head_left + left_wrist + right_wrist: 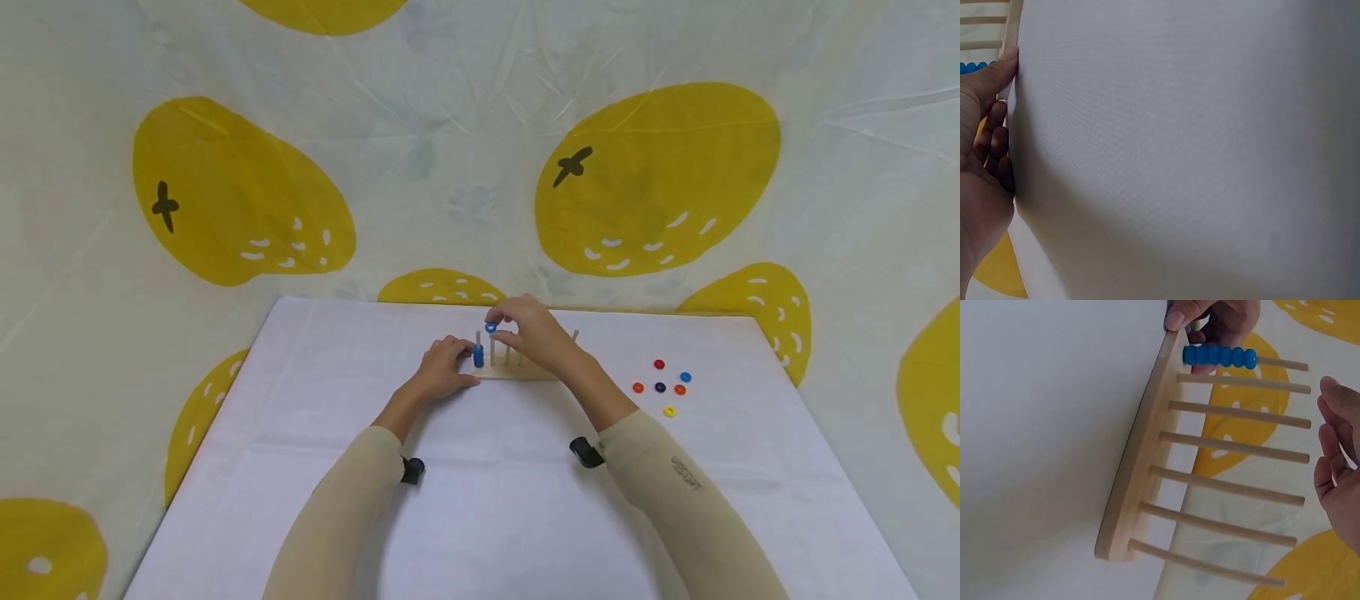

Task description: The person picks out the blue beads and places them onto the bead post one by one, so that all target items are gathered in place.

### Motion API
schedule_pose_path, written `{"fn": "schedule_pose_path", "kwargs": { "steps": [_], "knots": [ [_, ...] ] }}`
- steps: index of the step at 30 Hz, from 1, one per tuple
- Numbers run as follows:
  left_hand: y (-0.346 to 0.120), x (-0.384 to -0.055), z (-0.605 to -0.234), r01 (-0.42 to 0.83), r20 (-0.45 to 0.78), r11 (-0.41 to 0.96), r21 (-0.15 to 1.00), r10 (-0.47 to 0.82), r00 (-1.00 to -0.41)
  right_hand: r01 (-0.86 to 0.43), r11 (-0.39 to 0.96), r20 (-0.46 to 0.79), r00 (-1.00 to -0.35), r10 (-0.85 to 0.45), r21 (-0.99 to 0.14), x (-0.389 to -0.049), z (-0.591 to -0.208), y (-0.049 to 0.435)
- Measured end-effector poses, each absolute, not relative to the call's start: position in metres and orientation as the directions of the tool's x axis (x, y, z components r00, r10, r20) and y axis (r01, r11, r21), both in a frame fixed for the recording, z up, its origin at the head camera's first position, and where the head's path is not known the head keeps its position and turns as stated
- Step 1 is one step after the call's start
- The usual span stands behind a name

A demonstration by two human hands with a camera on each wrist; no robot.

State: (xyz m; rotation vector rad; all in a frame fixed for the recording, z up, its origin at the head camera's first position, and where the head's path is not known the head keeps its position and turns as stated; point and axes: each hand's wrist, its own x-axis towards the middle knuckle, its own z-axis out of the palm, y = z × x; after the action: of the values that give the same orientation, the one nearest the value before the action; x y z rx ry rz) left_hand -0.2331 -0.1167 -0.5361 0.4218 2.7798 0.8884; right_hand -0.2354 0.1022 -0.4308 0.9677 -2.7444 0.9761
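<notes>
A wooden peg stand (517, 373) has a row of upright pegs. Several blue rings (1219, 356) are stacked on its leftmost peg, whose tip stays bare in the right wrist view; the other pegs there carry nothing. My left hand (442, 369) grips the stand's left end, thumb at the front edge of the base and fingers behind. Above the pegs near that stack, my right hand (534, 333) pinches one blue ring (491, 327) between thumb and fingers. In the right wrist view the right fingertips (1330, 384) are beyond the peg tips, and the pinched ring is hidden.
To the right of the stand, several loose rings lie on the white cloth: a red ring (659, 364), a blue ring (686, 377), a purple ring (660, 387), a yellow ring (670, 412) and two orange ones. A patterned curtain (450, 167) hangs behind the table.
</notes>
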Motion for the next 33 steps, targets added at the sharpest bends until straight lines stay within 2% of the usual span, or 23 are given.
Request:
{"fn": "schedule_pose_path", "kwargs": {
  "steps": [15,33],
  "knots": [
    [-0.118,-0.233,-0.533,0.192,-0.118,0.779,0.597,0.322,-0.94,-0.571,0.624,0.189,-0.799,-0.57,-0.534,-0.244,-0.436,0.08],
    [-0.12,-0.234,-0.537,0.216,-0.094,0.766,0.606,0.339,-0.936,-0.577,0.668,0.179,-0.803,-0.568,-0.471,-0.243,-0.443,0.08]
  ]
}}
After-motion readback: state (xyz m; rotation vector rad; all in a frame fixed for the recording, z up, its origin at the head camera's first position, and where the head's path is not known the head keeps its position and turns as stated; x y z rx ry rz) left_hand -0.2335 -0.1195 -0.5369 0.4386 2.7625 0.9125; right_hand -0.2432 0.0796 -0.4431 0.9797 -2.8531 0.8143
